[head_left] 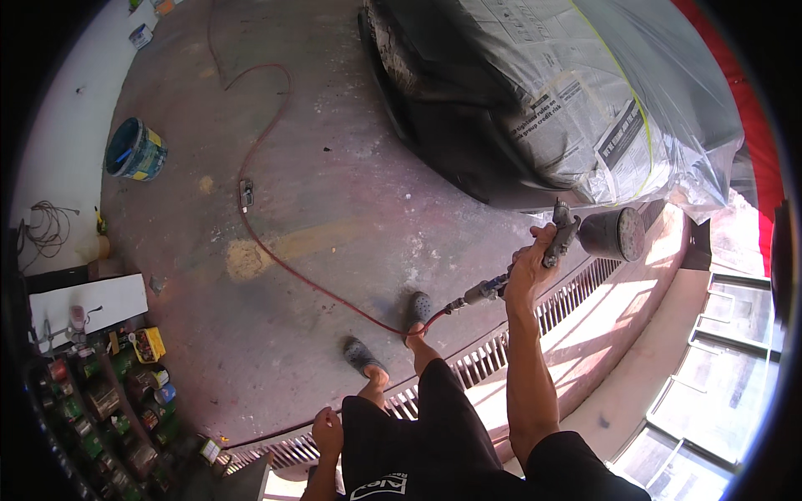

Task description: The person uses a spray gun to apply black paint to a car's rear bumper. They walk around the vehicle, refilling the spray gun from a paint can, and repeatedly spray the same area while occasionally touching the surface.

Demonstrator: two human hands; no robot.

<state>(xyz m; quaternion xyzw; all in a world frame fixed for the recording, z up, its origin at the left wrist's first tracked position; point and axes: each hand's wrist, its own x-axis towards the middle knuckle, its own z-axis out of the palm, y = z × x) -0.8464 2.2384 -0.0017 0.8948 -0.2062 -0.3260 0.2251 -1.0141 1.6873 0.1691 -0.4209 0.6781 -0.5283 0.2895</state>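
My right hand (531, 265) is wrapped round the grip of a spray gun (565, 232), held out at the right with the arm stretched forward. A dark paint cup (616, 235) sticks out from the gun's right side. From its lower end a fitting (479, 292) joins a red air hose (294, 272). Just beyond the gun is the dark lower edge of a car bumper (455, 138), its surface partly matte black. Newspaper masking (576, 117) and clear plastic sheet (681, 108) cover the car behind it. My left hand (327, 432) hangs by my thigh, fingers curled, holding nothing visible.
The hose loops over the stained floor (334, 209) and past my feet. A slotted drain grate (480, 363) runs behind my feet. Left are a paint bucket (136, 150), coiled cable (48, 230) and a rack of cans (104, 397). Windows (710, 376) stand at right.
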